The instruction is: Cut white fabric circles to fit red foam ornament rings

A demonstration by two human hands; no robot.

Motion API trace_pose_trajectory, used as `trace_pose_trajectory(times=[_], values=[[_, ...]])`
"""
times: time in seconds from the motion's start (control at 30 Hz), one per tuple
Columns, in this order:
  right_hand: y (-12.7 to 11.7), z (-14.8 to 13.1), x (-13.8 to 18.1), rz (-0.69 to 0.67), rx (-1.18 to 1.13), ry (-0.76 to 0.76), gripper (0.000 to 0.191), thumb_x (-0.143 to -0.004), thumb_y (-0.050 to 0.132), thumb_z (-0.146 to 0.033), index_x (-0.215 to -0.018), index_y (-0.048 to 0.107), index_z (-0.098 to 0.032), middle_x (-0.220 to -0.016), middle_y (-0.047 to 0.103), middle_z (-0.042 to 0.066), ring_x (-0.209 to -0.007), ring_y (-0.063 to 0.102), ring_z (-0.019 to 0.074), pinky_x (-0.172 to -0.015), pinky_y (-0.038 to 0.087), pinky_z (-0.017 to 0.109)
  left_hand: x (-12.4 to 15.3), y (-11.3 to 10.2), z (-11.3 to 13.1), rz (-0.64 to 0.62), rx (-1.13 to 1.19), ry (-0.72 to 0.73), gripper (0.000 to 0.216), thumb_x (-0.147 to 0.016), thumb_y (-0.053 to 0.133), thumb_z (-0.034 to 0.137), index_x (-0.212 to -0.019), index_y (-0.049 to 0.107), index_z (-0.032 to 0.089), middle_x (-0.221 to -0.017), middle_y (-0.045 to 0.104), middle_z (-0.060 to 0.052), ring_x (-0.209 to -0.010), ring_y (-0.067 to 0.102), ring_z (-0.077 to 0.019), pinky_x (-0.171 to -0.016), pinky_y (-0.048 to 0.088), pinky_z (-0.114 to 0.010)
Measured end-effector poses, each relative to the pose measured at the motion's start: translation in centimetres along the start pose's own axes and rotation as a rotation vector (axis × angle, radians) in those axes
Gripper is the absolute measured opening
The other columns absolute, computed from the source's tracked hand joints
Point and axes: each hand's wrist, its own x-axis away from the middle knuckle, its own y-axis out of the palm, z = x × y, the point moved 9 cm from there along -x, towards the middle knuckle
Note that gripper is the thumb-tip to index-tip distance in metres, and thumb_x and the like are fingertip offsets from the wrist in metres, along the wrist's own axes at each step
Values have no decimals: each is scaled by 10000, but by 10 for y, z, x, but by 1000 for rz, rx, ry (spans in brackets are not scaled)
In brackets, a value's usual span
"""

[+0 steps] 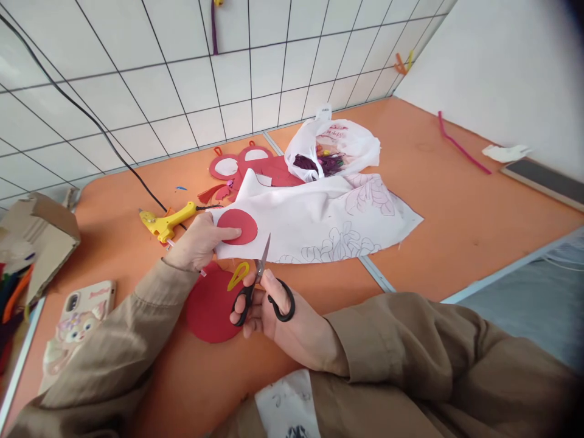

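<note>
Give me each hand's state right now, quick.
Left hand: closed, thumb pressing the small red disc against the white cloth.
Right hand: closed, holding the black-handled scissors, fingers through the handle loops.

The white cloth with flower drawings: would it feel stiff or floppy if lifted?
Probably floppy: the white cloth lies in soft folds. It's likely light for its size, since it looks thin. Raised, its right end might sag, as the left hand holds only the other.
</note>
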Motion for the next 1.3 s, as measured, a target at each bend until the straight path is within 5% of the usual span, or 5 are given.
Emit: trace_pose_trajectory(times=[0.93,1.3], values=[[-8,-1,1,118,-20,-7,482,-767,669,-624,-900,495,-194,-666,556,-32,-617,569,110,-526,378,222,-6,-10,-12,85,-66,-3,328,-497,843,201,-776,672,176,-814,748,-23,-781,696,-227,-733,571,-351],[-14,0,3,218,80,5,615,-662,678,-730,-866,487,-182,-594,521,-56,-528,504,85,-454,330,201,-6,-8,-13,74,-34,4,317,-493,823,183,-776,684,152,-798,740,-32,-719,680,-192,-679,568,-317]])
